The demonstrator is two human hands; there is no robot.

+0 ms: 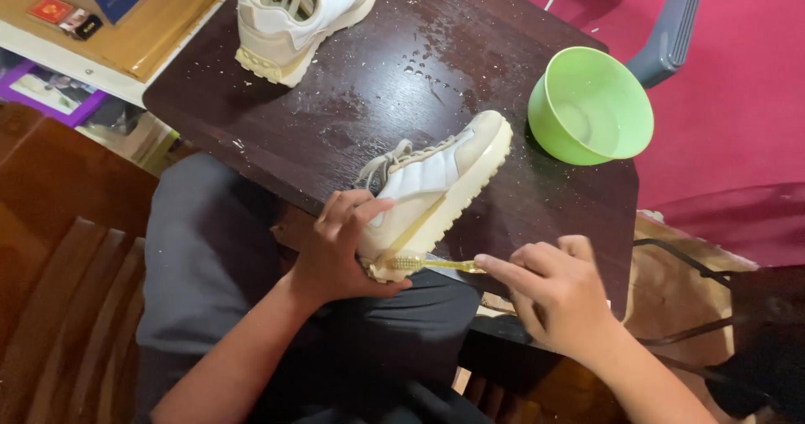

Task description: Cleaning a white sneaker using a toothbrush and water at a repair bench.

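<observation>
A white and cream sneaker [436, 185] lies tilted on the near edge of a dark wooden table [352, 105], toe pointing away. My left hand [340, 244] grips its heel. My right hand [549, 294] holds a yellow toothbrush [432, 264], whose bristles press against the sole at the heel. The second sneaker [298, 17] stands at the far left of the table, apart from both hands.
A light green bowl [591, 105] with a little water sits on the table's right side. Water drops and white flecks spot the tabletop. My lap in dark trousers [218, 256] is below the table. Pink floor lies to the right, a bag with straps [696, 298] near my right arm.
</observation>
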